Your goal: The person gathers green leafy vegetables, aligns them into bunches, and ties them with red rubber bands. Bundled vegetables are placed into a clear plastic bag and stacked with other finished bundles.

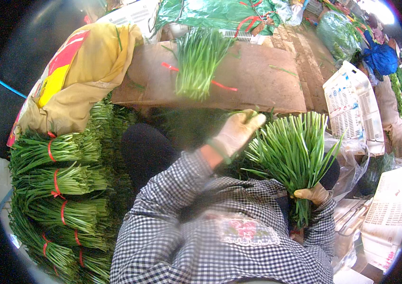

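My right hand (314, 194), in a pale glove, grips a thick bunch of garlic chives (293, 149) around its lower leafy part, with the pale cut ends fanned upward. My left hand (238, 132), gloved too, hovers to the left of that bunch with its fingers curled. A bit of green shows at its fingertips; whether it holds a blade is unclear. In front of me a loose pile of garlic chives (199, 64) lies on a brown board (264, 78). A red tie (224, 86) runs beneath the pile, its two ends sticking out.
Several bunches bound with red ties (59, 181) are stacked at my left. Beyond them a yellow-brown cloth (98, 64) drapes over something. White plastic crates (351, 106) stand at right, near clear plastic film (355, 152). Green plastic sheeting (215, 14) lies past the board.
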Action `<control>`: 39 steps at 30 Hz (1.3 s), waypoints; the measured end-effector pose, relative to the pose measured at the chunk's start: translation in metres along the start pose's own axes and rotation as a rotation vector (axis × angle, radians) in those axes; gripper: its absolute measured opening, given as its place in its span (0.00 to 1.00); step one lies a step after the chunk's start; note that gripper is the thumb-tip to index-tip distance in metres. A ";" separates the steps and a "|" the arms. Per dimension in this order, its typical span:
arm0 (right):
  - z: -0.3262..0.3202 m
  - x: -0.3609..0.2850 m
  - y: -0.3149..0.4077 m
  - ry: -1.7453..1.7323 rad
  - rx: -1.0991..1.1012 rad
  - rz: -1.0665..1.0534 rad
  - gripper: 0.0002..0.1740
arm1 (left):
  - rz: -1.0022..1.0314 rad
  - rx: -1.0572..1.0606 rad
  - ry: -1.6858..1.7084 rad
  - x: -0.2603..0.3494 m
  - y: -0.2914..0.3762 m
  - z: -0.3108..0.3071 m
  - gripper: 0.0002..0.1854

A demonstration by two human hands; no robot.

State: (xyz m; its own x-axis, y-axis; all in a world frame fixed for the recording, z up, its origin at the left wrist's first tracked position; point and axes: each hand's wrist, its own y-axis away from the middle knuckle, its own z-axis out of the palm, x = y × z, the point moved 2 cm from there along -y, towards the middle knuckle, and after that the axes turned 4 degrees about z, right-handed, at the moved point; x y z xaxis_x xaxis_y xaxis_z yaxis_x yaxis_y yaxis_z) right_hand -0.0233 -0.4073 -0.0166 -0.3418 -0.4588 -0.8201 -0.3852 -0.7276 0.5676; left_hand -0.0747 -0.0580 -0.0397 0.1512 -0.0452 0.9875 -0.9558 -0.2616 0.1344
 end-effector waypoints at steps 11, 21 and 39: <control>-0.005 0.006 -0.002 -0.008 -0.013 0.002 0.45 | 0.286 0.223 0.069 -0.006 -0.003 -0.021 0.14; -0.067 -0.029 0.012 0.234 0.355 -0.218 0.22 | 0.772 0.502 -0.481 -0.006 0.007 -0.050 0.10; 0.077 -0.015 -0.155 0.041 0.530 -0.059 0.63 | -0.129 0.031 1.108 -0.086 -0.013 0.069 0.35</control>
State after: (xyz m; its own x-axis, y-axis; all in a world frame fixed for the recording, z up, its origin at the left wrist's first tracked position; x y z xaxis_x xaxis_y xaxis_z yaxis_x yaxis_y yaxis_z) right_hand -0.0248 -0.2487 -0.0869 -0.2767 -0.4524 -0.8478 -0.7866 -0.4001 0.4703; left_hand -0.0576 -0.1172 -0.1323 -0.0745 0.8650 0.4962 -0.9399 -0.2271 0.2548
